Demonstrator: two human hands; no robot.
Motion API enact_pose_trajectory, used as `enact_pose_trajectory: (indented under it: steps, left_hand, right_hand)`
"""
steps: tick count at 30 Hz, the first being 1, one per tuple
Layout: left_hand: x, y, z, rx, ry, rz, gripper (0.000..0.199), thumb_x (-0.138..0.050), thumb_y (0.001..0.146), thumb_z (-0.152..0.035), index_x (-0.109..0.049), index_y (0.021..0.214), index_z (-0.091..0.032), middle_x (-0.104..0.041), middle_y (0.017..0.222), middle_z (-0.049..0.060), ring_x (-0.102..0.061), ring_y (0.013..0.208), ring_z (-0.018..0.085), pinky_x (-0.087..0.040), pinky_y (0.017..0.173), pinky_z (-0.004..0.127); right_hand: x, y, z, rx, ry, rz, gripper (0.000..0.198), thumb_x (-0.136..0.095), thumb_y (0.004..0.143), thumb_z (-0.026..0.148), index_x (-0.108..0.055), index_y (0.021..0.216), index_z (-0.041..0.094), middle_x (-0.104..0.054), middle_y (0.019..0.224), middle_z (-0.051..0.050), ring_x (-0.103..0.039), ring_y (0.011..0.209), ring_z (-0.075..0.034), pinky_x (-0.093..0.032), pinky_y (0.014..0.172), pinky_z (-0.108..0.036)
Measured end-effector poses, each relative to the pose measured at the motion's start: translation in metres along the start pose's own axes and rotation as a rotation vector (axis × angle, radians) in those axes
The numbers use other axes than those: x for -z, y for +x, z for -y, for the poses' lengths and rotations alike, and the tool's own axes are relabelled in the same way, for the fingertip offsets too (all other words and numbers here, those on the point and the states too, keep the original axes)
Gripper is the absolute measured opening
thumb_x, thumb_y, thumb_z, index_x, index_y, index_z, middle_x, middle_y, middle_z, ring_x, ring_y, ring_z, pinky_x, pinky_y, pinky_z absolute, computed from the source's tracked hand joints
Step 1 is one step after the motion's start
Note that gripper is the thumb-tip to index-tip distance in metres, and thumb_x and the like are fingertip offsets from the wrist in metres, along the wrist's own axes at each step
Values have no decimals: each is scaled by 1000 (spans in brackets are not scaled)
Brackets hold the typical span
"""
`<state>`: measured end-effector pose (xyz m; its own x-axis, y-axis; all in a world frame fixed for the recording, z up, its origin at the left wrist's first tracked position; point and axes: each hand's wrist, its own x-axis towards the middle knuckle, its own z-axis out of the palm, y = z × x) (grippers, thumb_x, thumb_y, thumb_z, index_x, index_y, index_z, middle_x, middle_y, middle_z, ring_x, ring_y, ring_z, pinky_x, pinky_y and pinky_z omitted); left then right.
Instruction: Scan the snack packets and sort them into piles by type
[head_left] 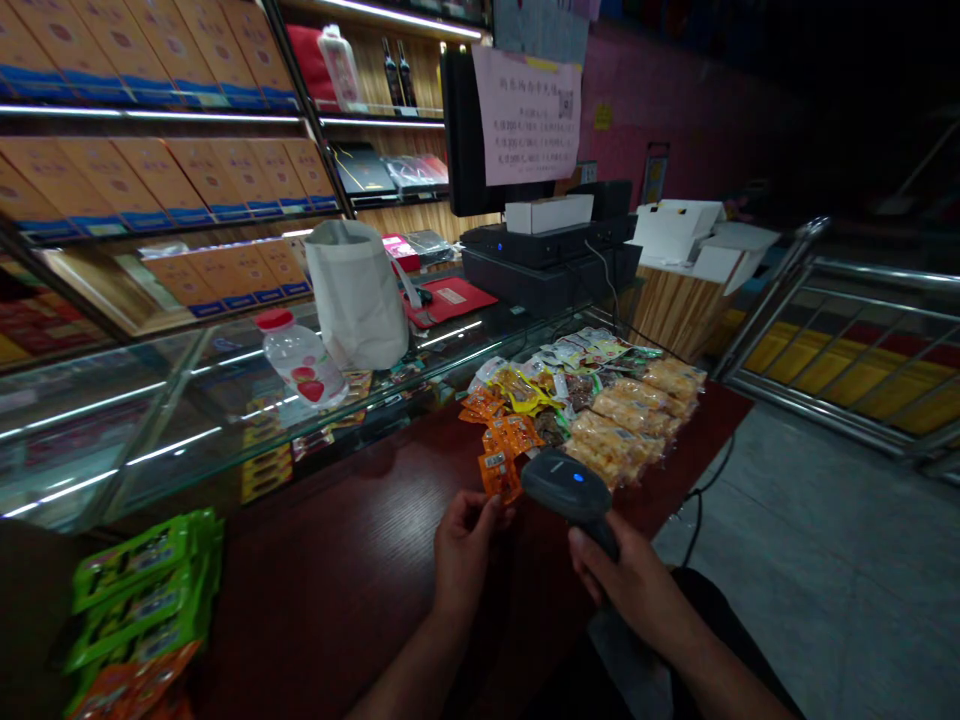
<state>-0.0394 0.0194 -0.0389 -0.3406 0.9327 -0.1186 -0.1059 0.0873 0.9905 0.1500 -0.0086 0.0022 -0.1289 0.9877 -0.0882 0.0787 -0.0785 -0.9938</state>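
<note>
Wrapped around the handle of a dark barcode scanner [568, 484] is my right hand [626, 570]; a blue light glows on the scanner's top. My left hand [466, 545] pinches the lower edge of a small orange snack packet [498, 477], just left of the scanner head. More orange packets [512, 436] lie directly behind it on the dark red table [337, 560]. To their right are clear bags of pale yellow snacks [611, 440]. Yellow-edged snack bags [517, 388] and other small packets lie farther back.
Green snack packets [142, 590] and orange ones lie at the near left. A glass counter [172, 400] bears a red-capped bottle [304, 360] and a white bag [356, 300]. A monitor [461, 130] stands behind. A metal railing [847, 350] and a cable [699, 510] are at right.
</note>
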Motion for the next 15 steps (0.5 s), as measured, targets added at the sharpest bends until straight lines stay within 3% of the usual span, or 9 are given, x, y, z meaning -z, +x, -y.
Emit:
enact_pose_trajectory:
  steps: [15]
  left_hand:
    - [-2,-2,-5,18,17,14,38,-80,69,-49,-59,77,-19,-74,75,3,-75,75,22,-58,69,30]
  right_hand:
    - [4,-5,8,2,-30,1,46,-63,86,59,-61,106,18,-47,50,9,-45,43,-11,-40,43,-22]
